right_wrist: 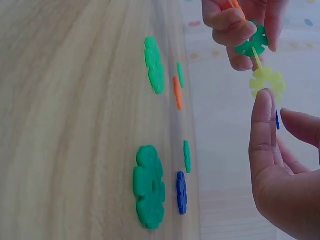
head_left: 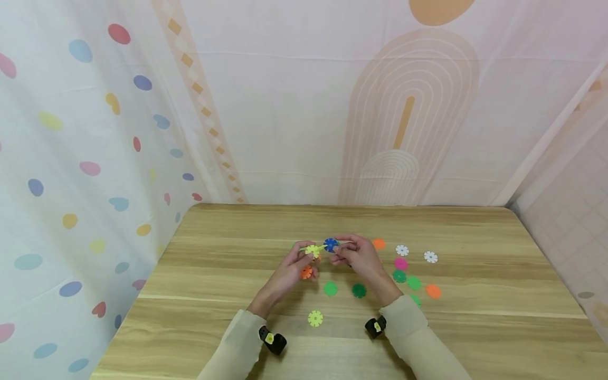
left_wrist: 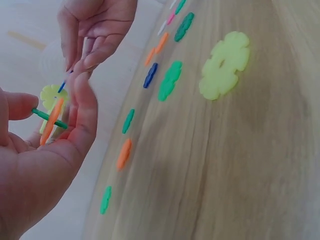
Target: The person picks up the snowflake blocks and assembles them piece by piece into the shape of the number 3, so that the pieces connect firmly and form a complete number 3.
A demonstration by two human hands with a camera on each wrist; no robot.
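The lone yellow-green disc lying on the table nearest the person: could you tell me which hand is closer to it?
Left. The left hand is just beyond the yellow-green disc and slightly to its left; the right hand is farther off, up and to its right.

The scene is evenly and brightly lit; soft shadows are cast toward 6 o'clock. Wrist views are blurred at near range, edges stretched.
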